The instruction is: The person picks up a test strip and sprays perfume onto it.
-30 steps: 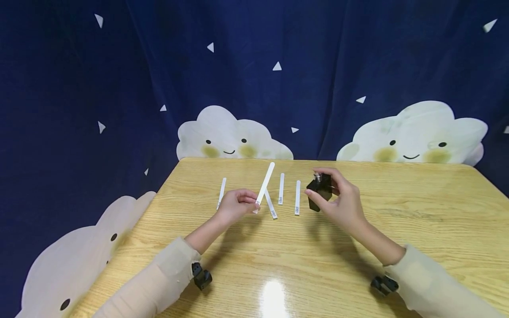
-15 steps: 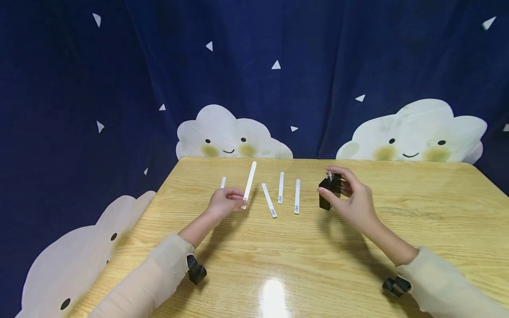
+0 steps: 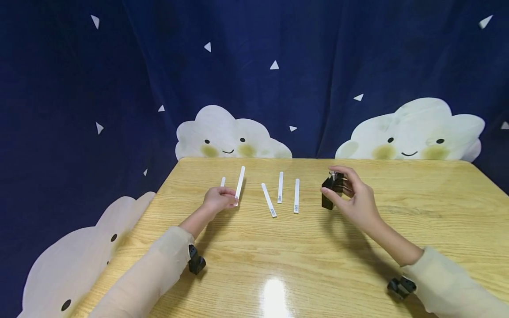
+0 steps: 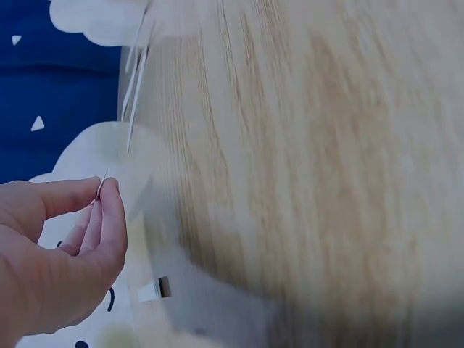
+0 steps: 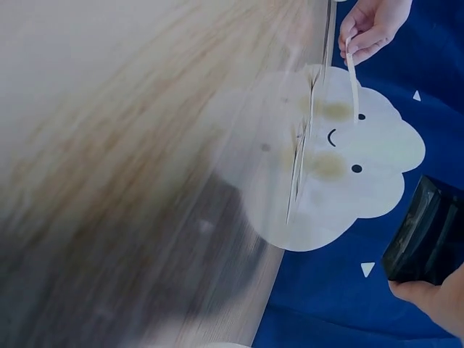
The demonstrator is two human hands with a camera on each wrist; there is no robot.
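Note:
In the head view my left hand [image 3: 218, 201] pinches a white paper test strip [image 3: 240, 183] near its printed lower end; the strip slants up above the table. In the left wrist view the strip shows only as a thin edge between thumb and fingertips [image 4: 110, 185]. My right hand [image 3: 358, 201] holds a black perfume bottle [image 3: 327, 201] upright, thumb on the near side and a finger over the silver sprayer [image 3: 333, 175]. In the right wrist view the bottle [image 5: 417, 243] is partly cut off by the frame edge.
Three more strips lie on the wooden table [image 3: 310, 256] between my hands: a slanted one [image 3: 268, 200], a far one [image 3: 280, 187] and a right one [image 3: 296, 196]. Another strip [image 3: 222, 181] lies partly hidden behind my left hand. A dark blue curtain [image 3: 254, 79] with clouds hangs behind.
My left hand has moved left and lower with the strip, away from the slanted strip it overlapped. The right hand has shifted right with the perfume bottle.

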